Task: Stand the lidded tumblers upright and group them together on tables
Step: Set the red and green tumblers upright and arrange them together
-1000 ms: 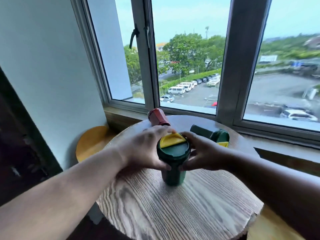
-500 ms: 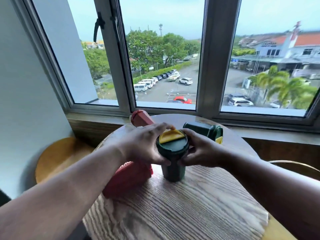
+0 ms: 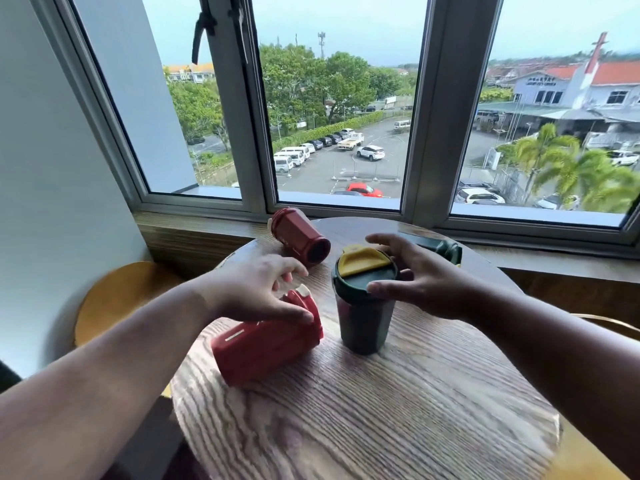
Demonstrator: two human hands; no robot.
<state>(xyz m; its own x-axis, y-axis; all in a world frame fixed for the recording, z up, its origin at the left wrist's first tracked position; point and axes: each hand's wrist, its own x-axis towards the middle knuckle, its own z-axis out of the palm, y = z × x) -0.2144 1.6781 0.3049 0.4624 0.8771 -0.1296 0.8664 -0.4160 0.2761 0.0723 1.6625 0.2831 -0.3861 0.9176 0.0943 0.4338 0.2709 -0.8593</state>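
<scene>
Both hands have let go of the green tumbler (image 3: 363,306), now upright mid-bench (image 3: 398,410); right hand (image 3: 420,284) spread beside its lid, left hand (image 3: 258,289) curling loosely onto the near red tumbler (image 3: 266,344), still lying down.

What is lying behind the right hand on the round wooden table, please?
Behind the right hand lies a dark green tumbler on its side; the hand covers most of it.

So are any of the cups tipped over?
Yes. Two red tumblers lie on their sides: one under the left hand, at, one by the window. A green one lies behind the right hand. Only the yellow-lidded green tumbler stands.
</scene>
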